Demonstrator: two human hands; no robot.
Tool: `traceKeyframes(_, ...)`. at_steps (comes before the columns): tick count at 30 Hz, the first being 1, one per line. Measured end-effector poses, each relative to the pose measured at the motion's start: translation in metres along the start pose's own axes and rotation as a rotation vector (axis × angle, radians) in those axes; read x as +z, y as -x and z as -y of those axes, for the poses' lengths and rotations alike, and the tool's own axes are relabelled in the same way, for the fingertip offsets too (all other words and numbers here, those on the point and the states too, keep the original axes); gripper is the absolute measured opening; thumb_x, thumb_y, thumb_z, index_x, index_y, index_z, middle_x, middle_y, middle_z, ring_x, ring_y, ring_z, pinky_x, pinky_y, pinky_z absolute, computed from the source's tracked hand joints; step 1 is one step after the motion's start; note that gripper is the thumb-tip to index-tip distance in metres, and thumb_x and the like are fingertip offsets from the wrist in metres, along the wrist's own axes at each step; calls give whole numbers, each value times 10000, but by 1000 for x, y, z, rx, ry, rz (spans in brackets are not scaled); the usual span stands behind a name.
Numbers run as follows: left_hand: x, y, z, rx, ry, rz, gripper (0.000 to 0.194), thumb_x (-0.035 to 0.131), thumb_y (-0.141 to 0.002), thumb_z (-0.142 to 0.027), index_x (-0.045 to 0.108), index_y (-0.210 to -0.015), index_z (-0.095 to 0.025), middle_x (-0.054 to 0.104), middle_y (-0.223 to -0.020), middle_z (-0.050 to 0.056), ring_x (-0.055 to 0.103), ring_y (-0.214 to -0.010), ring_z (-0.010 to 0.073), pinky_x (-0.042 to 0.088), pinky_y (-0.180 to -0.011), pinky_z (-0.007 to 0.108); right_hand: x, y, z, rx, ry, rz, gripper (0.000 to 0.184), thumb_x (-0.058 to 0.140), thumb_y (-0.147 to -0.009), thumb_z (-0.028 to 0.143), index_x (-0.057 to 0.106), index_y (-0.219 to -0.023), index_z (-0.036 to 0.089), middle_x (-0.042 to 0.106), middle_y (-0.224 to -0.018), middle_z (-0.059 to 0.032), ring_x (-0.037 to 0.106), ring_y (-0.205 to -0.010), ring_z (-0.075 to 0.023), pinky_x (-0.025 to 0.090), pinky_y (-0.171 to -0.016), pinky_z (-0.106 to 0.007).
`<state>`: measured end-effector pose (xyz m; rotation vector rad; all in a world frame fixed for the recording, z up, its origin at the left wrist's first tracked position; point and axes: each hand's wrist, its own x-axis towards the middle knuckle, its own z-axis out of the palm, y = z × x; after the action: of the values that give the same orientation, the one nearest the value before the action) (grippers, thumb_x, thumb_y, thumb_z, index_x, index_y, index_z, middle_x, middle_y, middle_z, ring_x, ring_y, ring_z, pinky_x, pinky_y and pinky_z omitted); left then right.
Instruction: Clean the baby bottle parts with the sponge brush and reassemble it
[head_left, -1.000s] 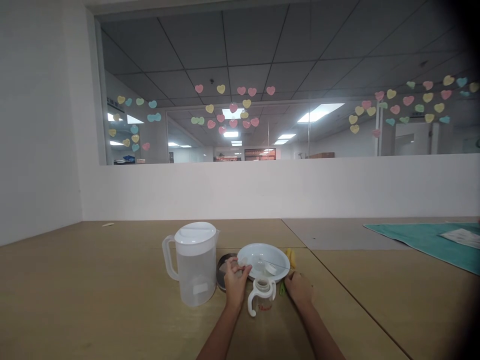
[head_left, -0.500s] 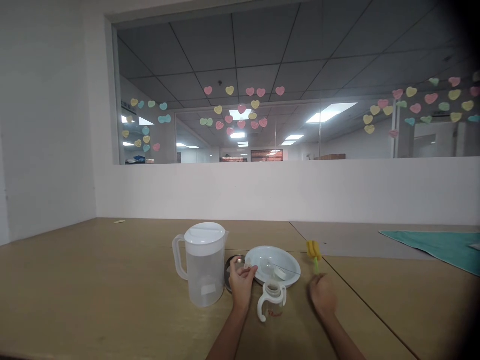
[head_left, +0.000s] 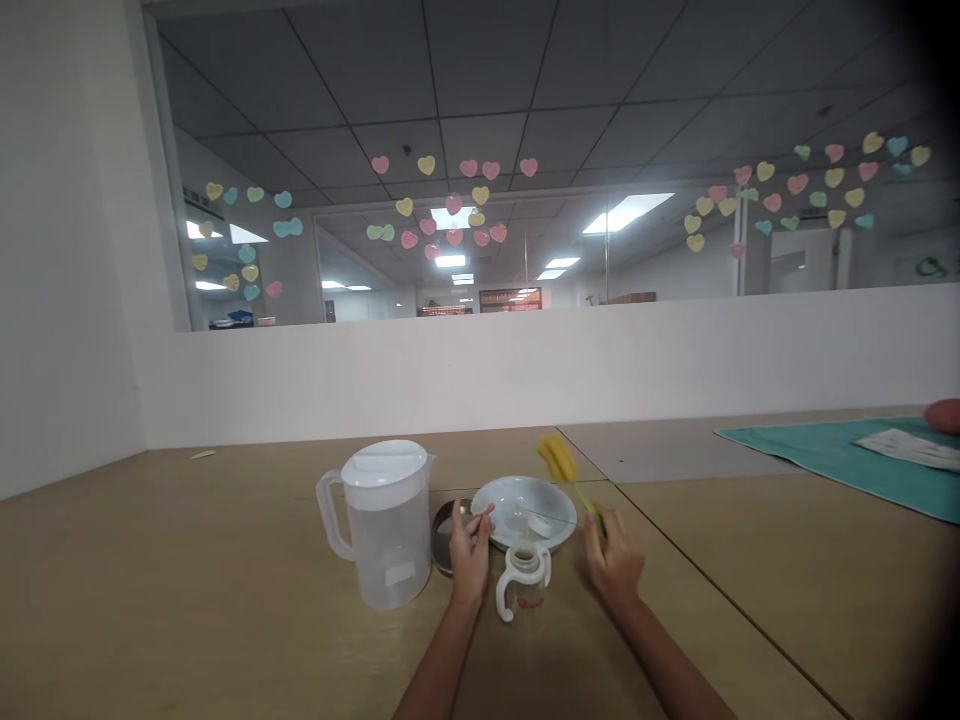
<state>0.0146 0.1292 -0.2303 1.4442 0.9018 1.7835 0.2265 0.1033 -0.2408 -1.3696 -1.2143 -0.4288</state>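
In my right hand (head_left: 619, 565) is a bottle brush (head_left: 559, 459) with a yellow sponge head and a green handle. The sponge is raised, tilted left, above the far right rim of a white bowl (head_left: 491, 490). Pinched fingers of my left hand (head_left: 469, 560) hold a small translucent piece at the bowl's left edge; its kind is too small to tell. Between my hands a clear baby bottle (head_left: 529, 592) with white handles stands upright and uncapped. Inside the bowl lie a clear part and a white part (head_left: 538, 525).
A lidded plastic jug (head_left: 390, 545) stands to the left. Partly behind my left hand is a round metal dish (head_left: 441, 540). A teal cloth (head_left: 817, 455) with a white item on it covers the far right. A wall with a window rises behind the table.
The bottle brush has swung left and its sponge now leans toward the bowl. My left hand keeps its pinch. The whole view has shifted to the right.
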Motion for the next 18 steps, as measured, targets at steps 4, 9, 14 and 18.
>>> traceKeyframes(4,0,1,-3,38,-86,43,559,541,-826,-468,381,-1263,-158,688,-1050,136,659,-852,179,480,-858,354,2,1,0,-237,-20,-64,335,402,-911,362,680,-976,187,604,-790,-66,569,-680,-132,408,-609,-213)
traceKeyframes(9,0,2,-8,19,-110,41,382,543,-816,-463,456,-1048,-174,700,-1000,126,657,-761,173,496,-778,331,2,1,3,-512,-35,-113,332,414,-915,192,607,-1183,220,639,-890,-59,596,-745,-97,416,-638,-168)
traceKeyframes(14,0,4,-10,48,-152,51,279,526,-830,-434,438,-939,-193,709,-836,71,663,-757,191,493,-729,317,-1,1,12,-670,33,13,319,439,-903,192,639,-1147,235,639,-772,-42,561,-660,-99,387,-625,-191)
traceKeyframes(18,1,8,-14,109,-189,-4,236,518,-834,-419,416,-877,-210,704,-804,51,666,-753,194,486,-740,320,1,1,18,-638,128,45,330,399,-916,189,650,-1129,218,621,-704,-32,548,-631,-108,354,-593,-215)
